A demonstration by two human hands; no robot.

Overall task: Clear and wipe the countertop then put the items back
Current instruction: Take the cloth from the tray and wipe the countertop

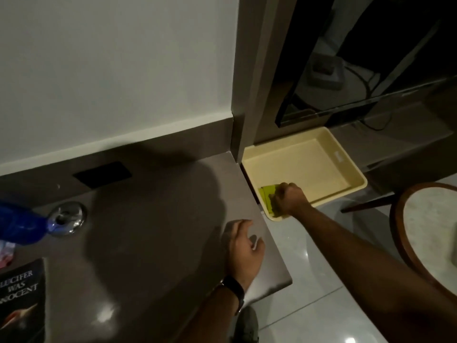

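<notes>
The grey-brown countertop (153, 209) fills the lower left. My left hand (243, 251) rests near its right edge, fingers spread, holding nothing; a dark watch sits on the wrist. My right hand (289, 200) reaches over a cream plastic tray (346, 174) on the floor to the right of the counter and is closed on a yellow-green cloth (265, 196) at the tray's near corner. A dark book (22, 300) lies at the counter's lower left, and a blue bottle (19, 226) lies on its side at the left edge.
A round chrome fitting (68, 217) and a black rectangular cover (102, 174) sit in the counter. A round wood-rimmed table (430, 233) stands at the right. A dark glass panel (371, 70) leans above the tray. The floor (311, 293) is glossy tile.
</notes>
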